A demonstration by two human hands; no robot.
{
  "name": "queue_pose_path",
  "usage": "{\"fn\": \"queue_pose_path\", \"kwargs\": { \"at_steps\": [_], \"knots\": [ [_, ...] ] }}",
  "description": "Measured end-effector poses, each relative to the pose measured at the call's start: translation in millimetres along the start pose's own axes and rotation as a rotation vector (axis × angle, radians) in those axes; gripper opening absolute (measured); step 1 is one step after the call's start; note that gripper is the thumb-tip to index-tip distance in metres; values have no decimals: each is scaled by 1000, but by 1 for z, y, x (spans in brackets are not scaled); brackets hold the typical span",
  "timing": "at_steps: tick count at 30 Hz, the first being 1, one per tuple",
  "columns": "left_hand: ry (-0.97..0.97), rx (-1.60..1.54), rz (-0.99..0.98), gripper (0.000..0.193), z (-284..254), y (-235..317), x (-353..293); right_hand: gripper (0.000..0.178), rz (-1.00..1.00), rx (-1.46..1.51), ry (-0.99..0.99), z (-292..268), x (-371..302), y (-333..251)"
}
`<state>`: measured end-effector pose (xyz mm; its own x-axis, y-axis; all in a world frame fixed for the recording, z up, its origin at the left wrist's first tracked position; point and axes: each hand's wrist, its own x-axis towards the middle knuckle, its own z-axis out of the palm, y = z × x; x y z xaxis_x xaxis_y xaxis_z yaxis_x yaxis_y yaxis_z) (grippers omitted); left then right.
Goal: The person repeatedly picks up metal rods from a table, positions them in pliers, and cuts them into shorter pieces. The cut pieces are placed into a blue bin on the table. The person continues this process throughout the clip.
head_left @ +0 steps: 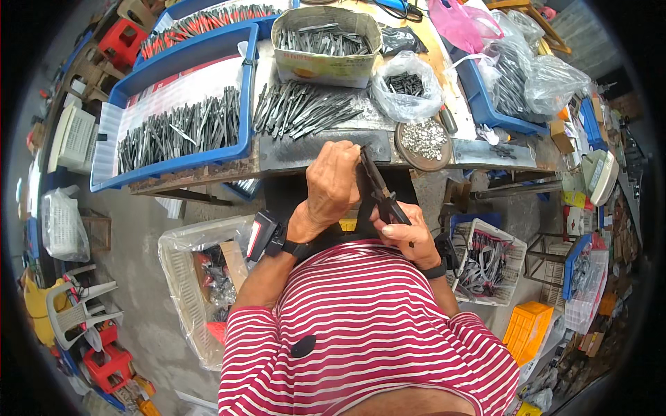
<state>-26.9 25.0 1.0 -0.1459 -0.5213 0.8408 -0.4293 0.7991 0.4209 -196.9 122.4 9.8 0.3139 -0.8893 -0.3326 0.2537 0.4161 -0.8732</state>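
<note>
My right hand point(409, 237) is wrapped around the dark handles of a pliers-like tool point(377, 182), whose long jaws point up and away from me. Beside the jaw tips, my left hand point(333, 182) is closed with its fingers pinched together. Whatever sits in that pinch is too small or hidden to name. Just beyond my hands, a loose pile of slim dark metal strips point(302, 112) lies on the bench. To the right stands a round brown dish point(403, 147) of small silvery parts point(424, 139). Behind it, a clear plastic bag point(383, 102) contains short black pieces point(404, 84).
A blue tray point(245, 111) of upright dark strips fills the bench's left side. At the back is a cardboard box point(326, 69) of similar strips. Another blue tray point(479, 93) with bagged parts is at right. Plastic baskets point(182, 270) flank my lap below the bench edge.
</note>
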Motion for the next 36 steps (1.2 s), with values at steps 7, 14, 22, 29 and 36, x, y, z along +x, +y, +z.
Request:
{"fn": "queue_pose_path", "kwargs": {
  "at_steps": [7,14,22,29,36],
  "knots": [
    [-58,154,-205,9,5,-1,16,44,-48,205,-3,-1,8,14],
    [-380,318,-269,15,31,-41,39,42,-111,140,86,-7,10,19],
    [-535,422,-194,29,48,-57,33,43,-113,71,141,-8,9,22],
    [-691,383,-172,28,49,-76,36,41,-136,-4,152,-9,11,25],
    [-593,366,-95,28,35,-73,35,41,-176,-89,201,-6,11,23]
  ]
}}
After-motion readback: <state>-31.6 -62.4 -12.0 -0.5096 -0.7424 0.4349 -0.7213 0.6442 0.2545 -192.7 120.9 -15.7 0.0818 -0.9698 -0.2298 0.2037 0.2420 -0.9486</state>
